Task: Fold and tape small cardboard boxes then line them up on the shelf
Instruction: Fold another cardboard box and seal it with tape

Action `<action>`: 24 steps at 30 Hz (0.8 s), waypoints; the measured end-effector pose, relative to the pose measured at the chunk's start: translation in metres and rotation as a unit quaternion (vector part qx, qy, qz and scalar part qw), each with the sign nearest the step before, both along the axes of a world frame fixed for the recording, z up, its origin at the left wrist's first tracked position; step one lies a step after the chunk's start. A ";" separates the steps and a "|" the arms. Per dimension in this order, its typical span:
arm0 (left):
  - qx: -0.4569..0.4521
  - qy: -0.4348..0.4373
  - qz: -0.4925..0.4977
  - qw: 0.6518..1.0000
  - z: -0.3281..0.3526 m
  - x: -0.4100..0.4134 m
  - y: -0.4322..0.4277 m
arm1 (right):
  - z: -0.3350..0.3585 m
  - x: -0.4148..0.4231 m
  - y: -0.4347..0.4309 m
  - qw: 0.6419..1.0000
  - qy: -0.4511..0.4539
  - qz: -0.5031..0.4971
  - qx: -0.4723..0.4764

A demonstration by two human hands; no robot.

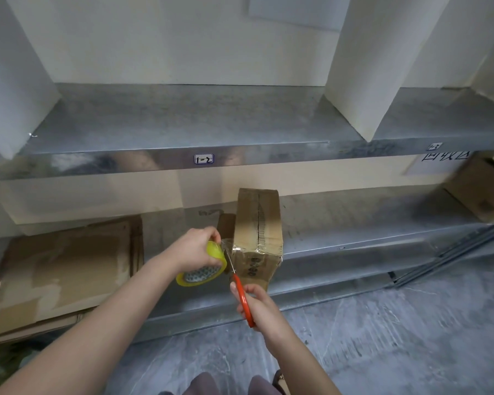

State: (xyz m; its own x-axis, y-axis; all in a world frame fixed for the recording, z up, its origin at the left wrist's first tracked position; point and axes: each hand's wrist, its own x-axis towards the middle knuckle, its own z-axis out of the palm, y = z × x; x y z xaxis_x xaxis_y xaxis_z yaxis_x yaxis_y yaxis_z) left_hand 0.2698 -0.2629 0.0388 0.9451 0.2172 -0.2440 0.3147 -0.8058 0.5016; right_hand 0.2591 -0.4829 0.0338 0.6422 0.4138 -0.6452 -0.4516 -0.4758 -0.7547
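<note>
Gripping tape roll [202,266] in left hand [193,248] fingers, orange scissors [241,293] in right hand [262,306] fingers, 8 and 6 o'clock of cardboard box [257,226].

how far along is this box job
Done: one box is folded, with tape along its seam. In hand: left hand holds the tape roll, right hand sets scissors to the strip. Left: flat cardboard on the shelf is unfolded; no row shows yet.

A storeroom or warehouse: galvanised metal shelving [183,121] with a label [203,159] reading "1-2", flattened cardboard [63,269], bare concrete floor [397,337].
</note>
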 end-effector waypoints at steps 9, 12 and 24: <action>-0.006 0.005 0.000 1.000 0.000 -0.001 0.009 | -0.010 -0.003 0.006 0.998 0.052 -0.007 0.016; -0.007 0.007 -0.008 1.000 0.001 -0.001 0.011 | -0.010 -0.001 0.008 0.999 0.047 -0.007 0.021; -0.016 0.012 -0.010 1.000 0.001 0.000 0.010 | -0.013 0.005 0.016 0.994 0.069 -0.048 0.075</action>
State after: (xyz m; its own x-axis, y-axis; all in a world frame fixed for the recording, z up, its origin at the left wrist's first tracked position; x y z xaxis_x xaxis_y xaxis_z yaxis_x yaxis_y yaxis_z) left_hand 0.2699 -0.2533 0.0393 0.9430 0.1909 -0.2726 0.3114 -0.7955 0.5198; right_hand 0.2645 -0.4665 0.0205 0.5937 0.4527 -0.6653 -0.5934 -0.3122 -0.7419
